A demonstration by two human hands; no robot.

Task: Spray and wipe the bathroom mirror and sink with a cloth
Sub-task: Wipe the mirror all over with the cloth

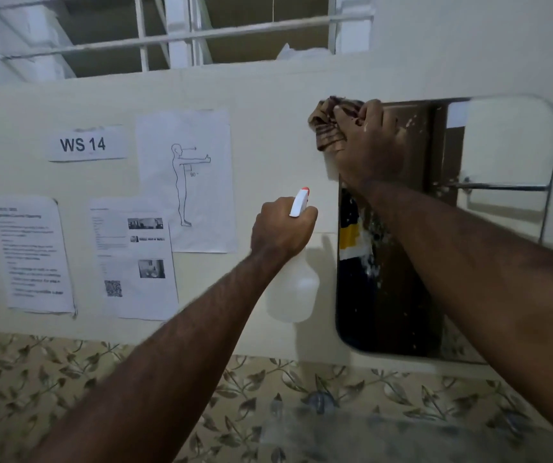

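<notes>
A rounded wall mirror (502,145) hangs at the right, with wet splashes and foam streaks on its left half. My right hand (370,142) presses a brown striped cloth (330,127) against the mirror's upper left corner; part of the cloth overlaps the wall. My left hand (281,230) holds a white translucent spray bottle (296,289) with a red-tipped nozzle upright in front of the wall, just left of the mirror. The sink shows only as a blurred grey patch (385,436) at the bottom.
Several printed sheets are taped to the cream wall at the left: a "WS 14" label (84,143), a body-pose diagram (186,180) and two instruction pages. Floral tiles (51,379) run below the wall. A barred window opening (185,31) sits above.
</notes>
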